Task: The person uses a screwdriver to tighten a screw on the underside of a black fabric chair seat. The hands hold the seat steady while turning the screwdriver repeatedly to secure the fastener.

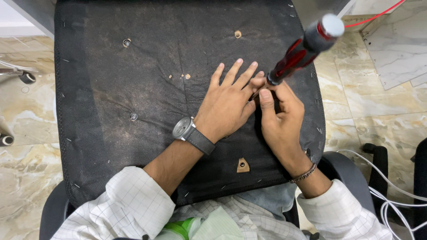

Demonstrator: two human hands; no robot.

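The person looks down at the black fabric underside of a chair seat [133,80], which rests across their lap and fills most of the view. The fabric is dusty and dotted with small staples, and several bolt holes show in it: one [126,42] near the upper left, one [238,34] at the top middle, one [133,116] at the left middle and one inside a small torn patch [242,165] near the lower edge.

The left hand [229,104] lies flat on the fabric with its fingers spread and pointing up and to the right; it is open and grips nothing. A grey wristwatch [183,128] sits on that wrist.

The right hand [278,120] is just beside the left, touching it at the fingertips, and is closed around the lower shaft of a screwdriver [302,49]. The screwdriver has a red and black handle with a pale grey cap, and it tilts up and to the right, away from the seat. Its tip comes down between the two hands on the right part of the seat, but the fingers hide it, so what it meets probably cannot be told from here. A thin chain bracelet [304,174] circles the right wrist.

Around the seat is a marble tile floor [26,115]. White cables [391,195] lie at the lower right, and a red wire [378,15] crosses the top right corner.
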